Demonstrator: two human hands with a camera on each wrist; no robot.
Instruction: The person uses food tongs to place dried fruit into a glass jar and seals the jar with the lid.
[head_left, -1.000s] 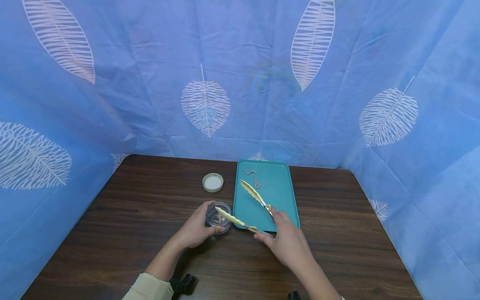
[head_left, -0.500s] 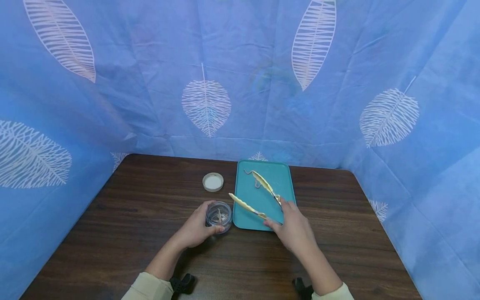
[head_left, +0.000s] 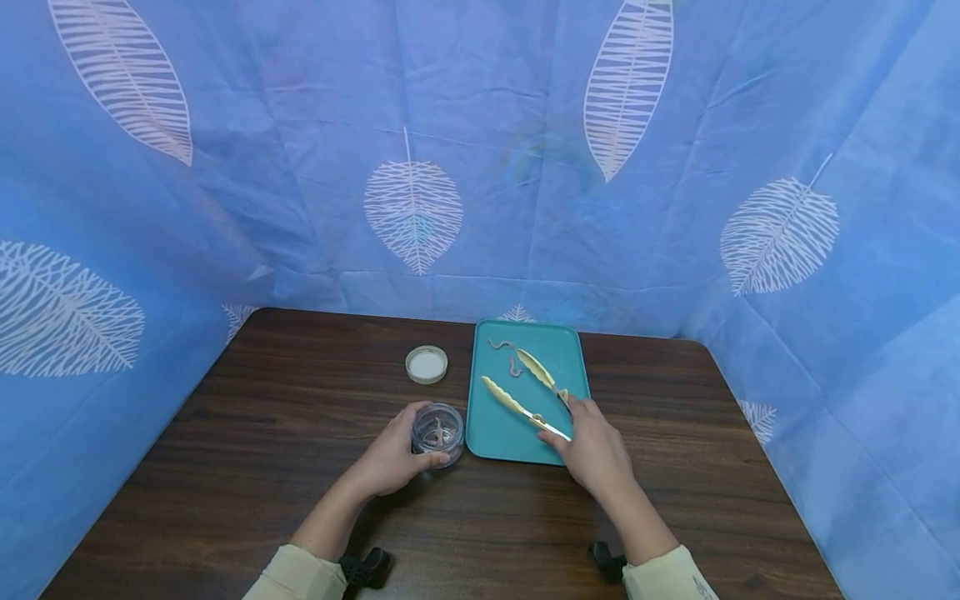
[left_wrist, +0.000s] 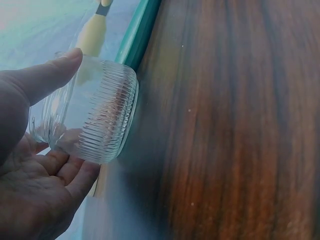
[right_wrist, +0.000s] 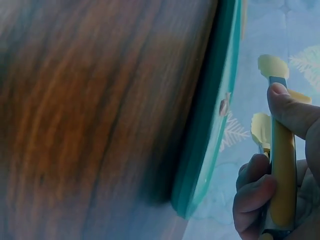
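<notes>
My left hand grips a clear glass jar, thumb on the near side and fingers curled round the far side. Its mouth is uncovered and pale worm-like pieces lie inside; the left wrist view shows the jar's ribbed wall. My right hand holds metal tongs with cream-coloured tips, thumb and fingers on the two arms. The tongs are spread apart over a teal tray, with nothing between the tips. Two pinkish worms, which may be toys, lie on the tray's far left part, close to the tongs' far tip.
Left of the tray and behind the jar, a round lid lies on the dark wooden table. The jar stands close beside the tray's left edge. Blue leaf-patterned cloth hangs round the back and sides of the table.
My right hand has moved the tongs right, from over the jar to over the tray. They stay spread, their tips now somewhat nearer each other. The left hand and jar have stayed put.
</notes>
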